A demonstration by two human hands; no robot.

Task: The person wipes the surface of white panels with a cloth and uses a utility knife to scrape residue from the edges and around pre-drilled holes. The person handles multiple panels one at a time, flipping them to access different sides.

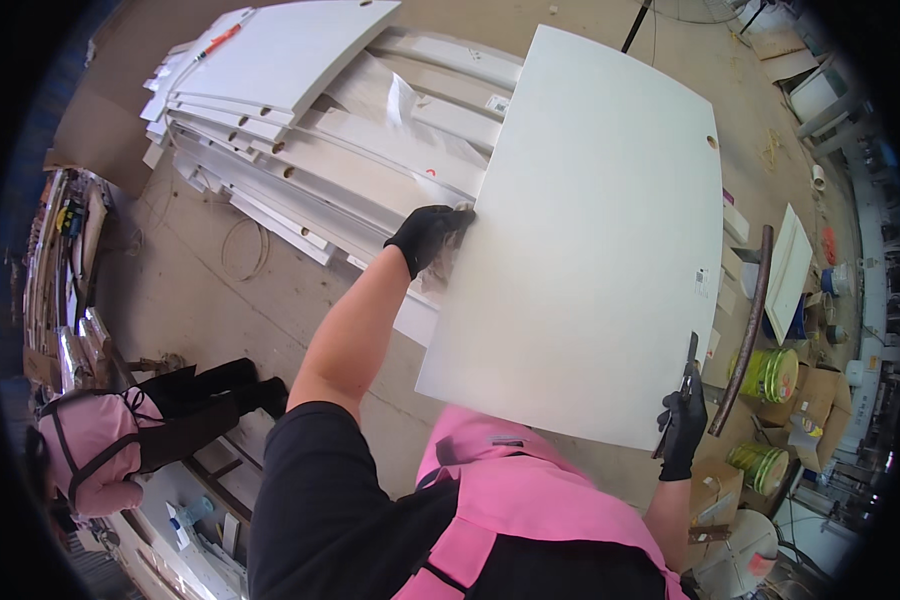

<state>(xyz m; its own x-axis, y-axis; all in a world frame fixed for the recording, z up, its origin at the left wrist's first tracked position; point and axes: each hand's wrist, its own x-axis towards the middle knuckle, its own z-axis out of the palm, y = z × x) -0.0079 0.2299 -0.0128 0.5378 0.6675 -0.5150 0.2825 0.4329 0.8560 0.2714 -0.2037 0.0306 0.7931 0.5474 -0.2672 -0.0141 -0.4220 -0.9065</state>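
Observation:
A large white panel (585, 240) with a small hole near its far right edge and a printed label lies in front of me, its near edge by my pink apron. My left hand (431, 232), in a black glove, is at the panel's left edge and grips a crumpled, greyish cloth or wrap (444, 259), partly hidden. Near the lower right corner, my gloved right hand (682, 424) is closed around a dark, narrow tool (692, 356), whose kind I cannot tell; its flat end points away from me.
Stacked white panels (330, 157) stand to the left, an orange-handled tool (219, 41) on top. A co-worker (120, 450) is at the lower left. On the right are a curved brown bar (746, 330), green-yellow rolls (776, 375) and cardboard boxes (817, 409).

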